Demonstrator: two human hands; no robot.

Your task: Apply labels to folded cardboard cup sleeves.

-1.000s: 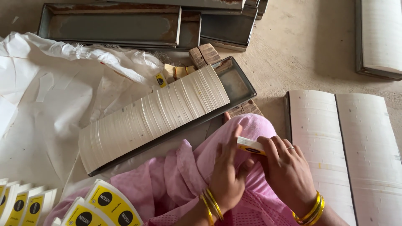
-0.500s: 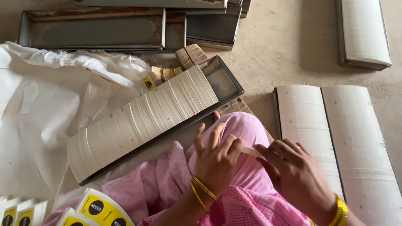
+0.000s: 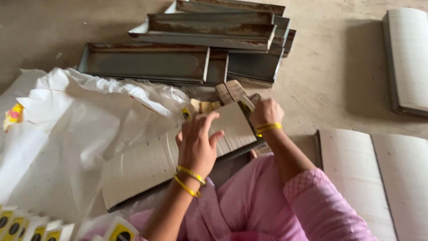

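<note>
In the middle of the frame a long row of thin white paper sheets [image 3: 178, 151] stands packed in a long dark metal tray [image 3: 232, 158] on the floor. The left hand [image 3: 198, 143] rests on top of the row, fingers spread wide and holding nothing. The right hand [image 3: 266, 111] sits at the far end of the row; its grip is curled, but I cannot tell what it holds. More rusty grey metal trays [image 3: 209, 44] are stacked at the top. Crumpled white paper [image 3: 62, 134] lies on the left.
</note>
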